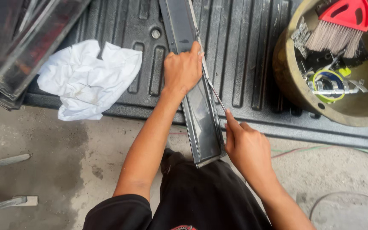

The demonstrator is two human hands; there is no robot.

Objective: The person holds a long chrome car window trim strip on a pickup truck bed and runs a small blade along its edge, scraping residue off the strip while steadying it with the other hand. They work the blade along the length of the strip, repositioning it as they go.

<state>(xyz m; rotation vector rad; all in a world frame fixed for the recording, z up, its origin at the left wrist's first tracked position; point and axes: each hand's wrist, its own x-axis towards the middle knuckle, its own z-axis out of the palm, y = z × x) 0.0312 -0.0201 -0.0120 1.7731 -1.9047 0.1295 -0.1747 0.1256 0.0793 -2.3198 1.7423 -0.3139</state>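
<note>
Head view: left hand (183,68) clamped over a long black trim panel (201,115) lying on a ribbed black bed liner (252,47). Right hand (245,145), at 5 o'clock of the left, pinches a thin metal strip (216,97) along the panel's edge. Risk: the strip slipping, scratching the gloss or cutting fingers.

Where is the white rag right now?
In the head view, the white rag lies crumpled on the black ribbed liner, left of the left hand and the long dark trim strip it holds.
</note>
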